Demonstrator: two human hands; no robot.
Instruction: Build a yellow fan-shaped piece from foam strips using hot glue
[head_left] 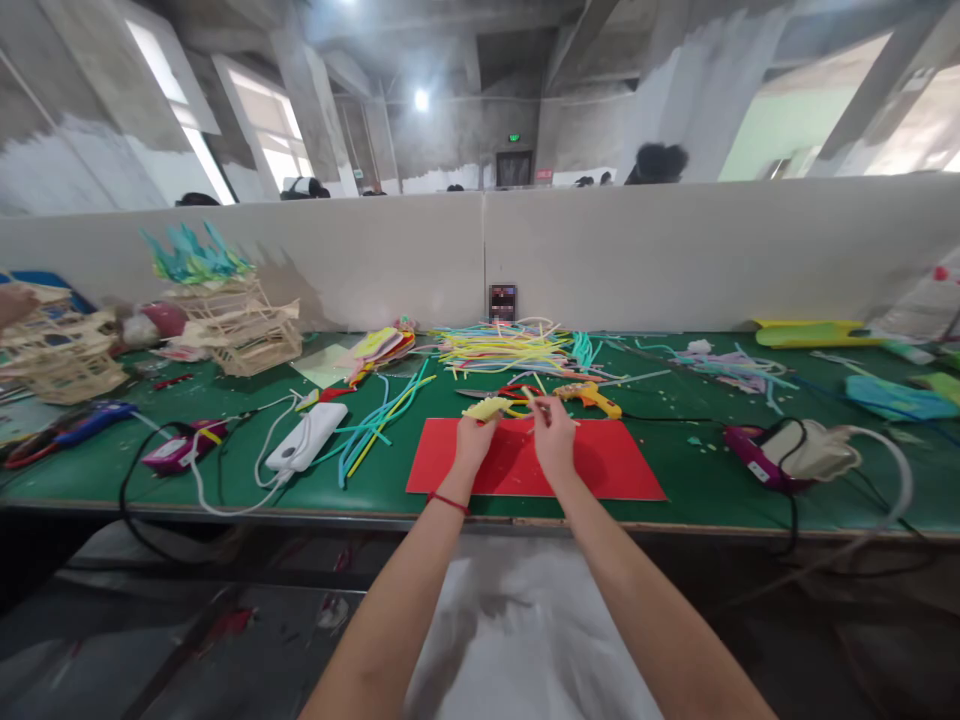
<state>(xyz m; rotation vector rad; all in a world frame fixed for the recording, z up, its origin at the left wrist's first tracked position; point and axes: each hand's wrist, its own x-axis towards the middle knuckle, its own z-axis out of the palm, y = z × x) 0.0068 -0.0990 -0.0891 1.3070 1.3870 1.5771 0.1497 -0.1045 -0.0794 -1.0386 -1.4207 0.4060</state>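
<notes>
My left hand is closed on a small pale yellow foam piece, held above a red sheet on the green table. My right hand is beside it, fingers pinched on a thin pale stick that points up toward the yellow piece. Both hands hover over the sheet's far edge. A red string circles my left wrist.
A yellow-orange glue gun and scissors lie just beyond the hands. A pile of coloured strips sits farther back. A white power bank with cables lies left, stick models far left, a purple tool right. A low partition backs the table.
</notes>
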